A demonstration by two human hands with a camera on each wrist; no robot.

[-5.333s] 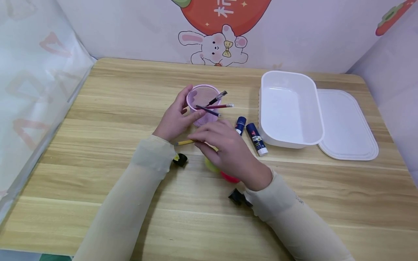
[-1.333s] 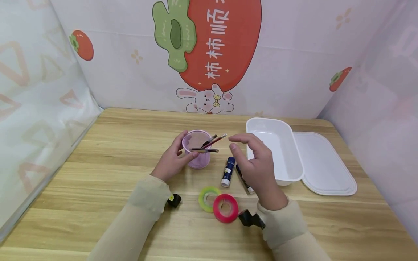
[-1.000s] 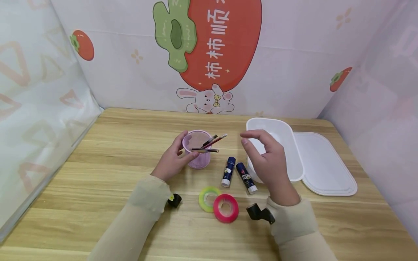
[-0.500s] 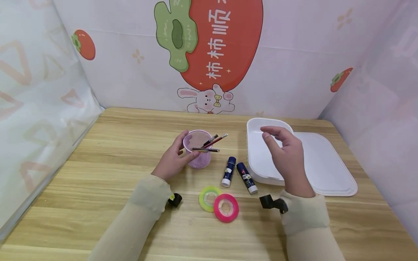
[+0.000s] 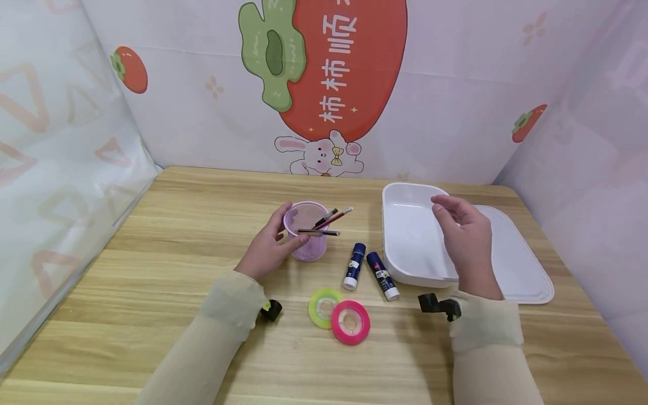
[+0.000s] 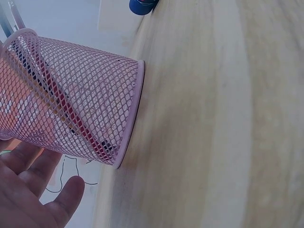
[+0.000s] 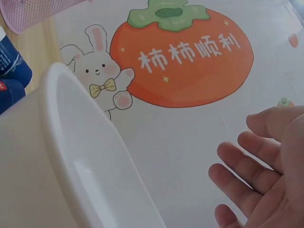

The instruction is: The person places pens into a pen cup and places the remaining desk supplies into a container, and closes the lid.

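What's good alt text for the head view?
A person's left-hand grip holds a pink mesh cup of pencils and a pen on a wooden table; the empty right-hand grip is near a white tub. Two blue glue sticks and two tape rolls lie nearby.

Mesh cup (image 5: 316, 248) in every view

one cup (image 5: 307, 248), two tapes (image 5: 350, 338), two gluesticks (image 5: 382, 275)

At the centre is a lilac round mesh cup (image 5: 309, 250), below it a lime-green tape ring (image 5: 313, 308) and a hot-pink tape ring (image 5: 349, 340); the wooden worktop (image 5: 177, 247) has light-brown grain stripes.
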